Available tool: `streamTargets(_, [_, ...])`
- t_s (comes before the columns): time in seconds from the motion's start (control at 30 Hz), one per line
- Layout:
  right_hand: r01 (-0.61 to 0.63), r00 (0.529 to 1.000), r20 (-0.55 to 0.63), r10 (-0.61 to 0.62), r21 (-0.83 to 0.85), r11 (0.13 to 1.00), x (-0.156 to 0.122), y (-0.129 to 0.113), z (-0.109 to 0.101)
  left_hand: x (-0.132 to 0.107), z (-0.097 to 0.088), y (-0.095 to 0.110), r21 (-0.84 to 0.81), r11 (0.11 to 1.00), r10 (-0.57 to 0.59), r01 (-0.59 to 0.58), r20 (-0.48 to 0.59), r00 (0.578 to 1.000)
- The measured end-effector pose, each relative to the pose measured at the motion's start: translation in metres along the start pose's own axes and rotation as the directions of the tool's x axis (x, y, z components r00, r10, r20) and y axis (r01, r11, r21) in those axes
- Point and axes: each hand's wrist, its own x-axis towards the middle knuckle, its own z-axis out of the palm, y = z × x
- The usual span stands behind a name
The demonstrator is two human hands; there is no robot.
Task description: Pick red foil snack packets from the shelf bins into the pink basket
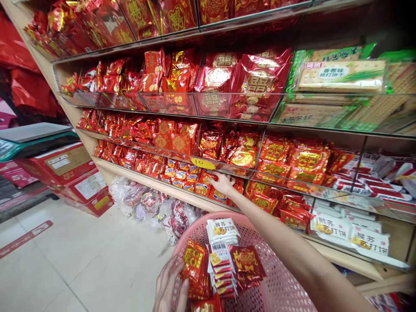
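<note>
My right hand [222,184] reaches into a low shelf. Its fingers are partly stretched out over red-and-orange snack packets [203,184], touching or just above them; no packet is visibly gripped. At the lower left, my left hand [170,286] lies with fingers extended at the rim of a pink perforated plastic basket [185,232], against the red-and-gold packets [195,264] inside. Also in the basket are white cracker packets [222,229], a row of red-and-white packets [222,271] and dark red packets [247,264].
Shelves with clear plastic fronts [169,104] hold many red packets and green cracker packs [341,76]. A yellow price tag [203,163] hangs above my right hand. Plastic-bagged goods [156,206] lie on the floor. Red cartons [81,182] and a scale [32,134] stand left.
</note>
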Motion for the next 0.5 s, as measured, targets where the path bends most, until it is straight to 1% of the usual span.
streamTargets(0.1, [-0.014,1.000,0.009,0.014,-0.006,1.000,0.000,-0.001,0.002,0.001,0.002,0.005,-0.050,0.998,-0.038,0.037,-0.022,0.999])
streamTargets(0.17, [-0.017,1.000,0.014,0.017,-0.001,1.000,0.001,-0.002,0.003,0.001,0.005,0.009,-0.107,0.991,-0.090,0.082,-0.069,0.994])
streamTargets(0.23, [-0.016,1.000,0.020,0.015,0.010,1.000,0.001,-0.002,0.004,0.001,0.008,0.011,-0.156,0.983,-0.118,0.100,-0.110,0.987])
streamTargets(0.33, [-0.021,1.000,0.015,0.020,0.026,0.999,0.003,-0.005,0.005,0.001,0.011,0.011,-0.180,0.980,-0.107,0.082,-0.133,0.985])
streamTargets(0.5, [-0.034,0.999,-0.020,0.036,0.053,0.998,0.003,-0.008,0.005,0.000,0.012,0.007,-0.179,0.982,-0.092,0.067,-0.140,0.986])
